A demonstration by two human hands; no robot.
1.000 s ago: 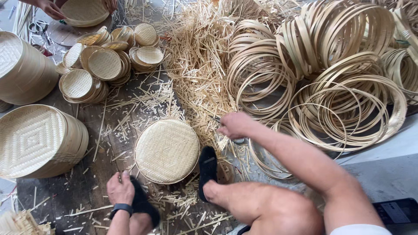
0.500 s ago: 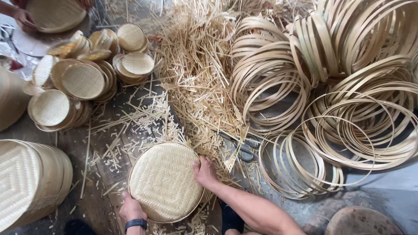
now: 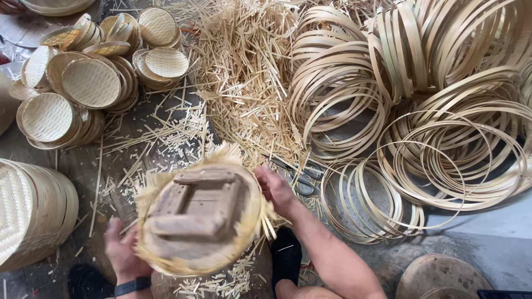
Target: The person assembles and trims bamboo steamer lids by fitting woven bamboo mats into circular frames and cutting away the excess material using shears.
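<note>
Head view: a round woven bamboo tray (image 3: 199,218), which lay face-up half a second earlier, is now flipped, baring a rough wooden block mould (image 3: 194,205) inside and a ragged fringe of untrimmed strips. The left hand (image 3: 123,249) clasps its lower-left rim; the right hand (image 3: 275,190) grips the right edge. Scissors (image 3: 299,178) lie just beside the right hand. Pale straw offcuts (image 3: 244,83) litter the floor, with coiled bamboo hoops (image 3: 421,111) to the right and stacked finished trays (image 3: 91,83) at upper left.
</note>
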